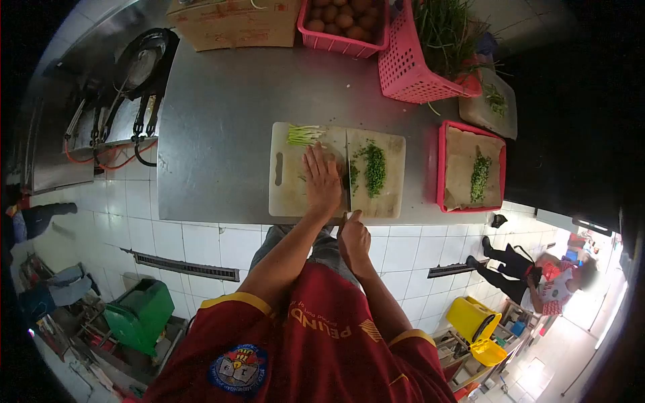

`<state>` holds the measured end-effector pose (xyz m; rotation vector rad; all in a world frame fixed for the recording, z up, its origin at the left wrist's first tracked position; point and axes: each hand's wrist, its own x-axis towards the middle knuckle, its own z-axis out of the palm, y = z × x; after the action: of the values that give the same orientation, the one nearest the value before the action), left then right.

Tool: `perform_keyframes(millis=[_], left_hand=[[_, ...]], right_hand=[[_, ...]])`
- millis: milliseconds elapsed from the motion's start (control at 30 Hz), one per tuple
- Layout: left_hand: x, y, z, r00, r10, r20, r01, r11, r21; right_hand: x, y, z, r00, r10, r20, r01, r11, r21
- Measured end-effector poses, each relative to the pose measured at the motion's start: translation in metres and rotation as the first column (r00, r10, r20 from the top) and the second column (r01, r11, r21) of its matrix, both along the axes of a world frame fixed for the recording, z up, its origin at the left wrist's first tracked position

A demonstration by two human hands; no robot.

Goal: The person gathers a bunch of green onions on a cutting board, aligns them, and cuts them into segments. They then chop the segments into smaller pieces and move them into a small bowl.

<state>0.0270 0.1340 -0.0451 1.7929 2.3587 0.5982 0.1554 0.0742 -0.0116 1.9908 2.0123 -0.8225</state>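
My left hand [323, 180] lies with its fingers stretched out over the white cutting board [285, 201]. Its fingertips come close to a bundle of spring onion stalks [304, 135] at the board's far edge; whether they touch cannot be made out. Gripped by its handle in my right hand [354, 236] is a knife [348, 171], its blade running straight across the board, just right of my left hand. Beside the blade, on the right, is a pile of chopped spring onion [375, 170], with some bits right against the blade.
A paper-lined red tray [440, 168] at the right holds chopped greens [480, 176]. Behind stand a pink basket [403, 70] of long greens, a crate [344, 44] of eggs and a cardboard box [235, 27]. Pans [142, 64] are at left. A person [537, 279] is at far right.
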Motion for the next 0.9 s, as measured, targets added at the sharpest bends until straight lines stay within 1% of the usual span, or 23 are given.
perform_keyframes(millis=[33,100,133,233,267,367,400,433,500,533,600,667,733,767,800,900], left_hand=[[0.002,0.001,-0.002,0.999,0.013,0.029,-0.014,0.999,0.048],[0.003,0.004,-0.001,0.998,0.027,0.056,-0.032,0.996,0.088],[0.003,0.003,-0.001,0.997,0.033,0.067,-0.04,0.994,0.105],[0.003,0.005,-0.004,0.999,0.041,0.004,-0.041,0.994,0.1],[0.004,0.006,-0.004,0.999,0.033,0.014,-0.034,0.995,0.09],[0.003,0.003,-0.002,0.999,0.024,0.036,-0.026,0.997,0.071],[0.004,0.002,-0.005,0.999,0.02,0.039,-0.023,0.997,0.077],[0.003,0.004,-0.008,0.999,0.015,0.041,-0.018,0.996,0.088],[0.002,0.005,-0.007,0.999,0.007,0.045,-0.008,0.999,0.035],[0.001,0.003,-0.006,0.999,0.0,0.045,0.0,1.0,0.009],[0.0,-0.001,-0.001,0.998,-0.001,0.058,-0.002,0.999,0.048],[0.0,0.002,0.004,0.996,0.009,0.086,-0.018,0.995,0.095],[0.002,0.003,0.003,0.991,0.026,0.128,-0.043,0.991,0.128],[0.003,0.003,0.001,0.993,0.023,0.116,-0.039,0.99,0.136],[0.003,0.003,-0.005,0.994,0.022,0.104,-0.036,0.989,0.143],[0.003,0.004,-0.009,0.995,0.025,0.098,-0.041,0.984,0.174]], right_hand=[[-0.006,0.01,0.02,1.0,0.026,-0.014,-0.026,0.999,0.044],[-0.011,0.018,0.046,0.996,0.085,-0.036,-0.08,0.99,0.117],[-0.016,0.025,0.068,0.995,0.09,-0.035,-0.087,0.993,0.081],[-0.014,0.019,0.093,0.996,0.085,-0.022,-0.085,0.996,0.012],[-0.015,0.013,0.101,0.998,0.06,0.017,-0.059,0.997,-0.046],[-0.01,-0.012,0.094,0.999,0.024,0.032,-0.018,0.988,-0.154],[0.003,-0.024,0.058,0.999,0.01,0.051,-0.001,0.984,-0.178],[0.002,-0.022,0.047,0.999,0.015,0.043,-0.007,0.984,-0.18],[-0.002,-0.013,0.035,0.999,0.025,0.028,-0.02,0.982,-0.185],[-0.004,-0.006,0.026,0.998,0.057,0.013,-0.055,0.99,-0.127],[-0.011,0.012,0.015,0.999,0.043,0.006,-0.042,0.995,-0.094],[-0.02,0.029,0.024,0.998,0.06,0.0,-0.06,0.998,-0.019],[-0.022,0.036,0.043,0.996,0.081,-0.036,-0.081,0.997,0.001],[-0.022,0.038,0.054,0.994,0.094,-0.051,-0.094,0.996,0.009],[-0.023,0.035,0.067,0.996,0.091,-0.018,-0.09,0.996,0.028],[-0.017,0.011,0.09,0.999,0.045,-0.006,-0.046,0.996,-0.072]])
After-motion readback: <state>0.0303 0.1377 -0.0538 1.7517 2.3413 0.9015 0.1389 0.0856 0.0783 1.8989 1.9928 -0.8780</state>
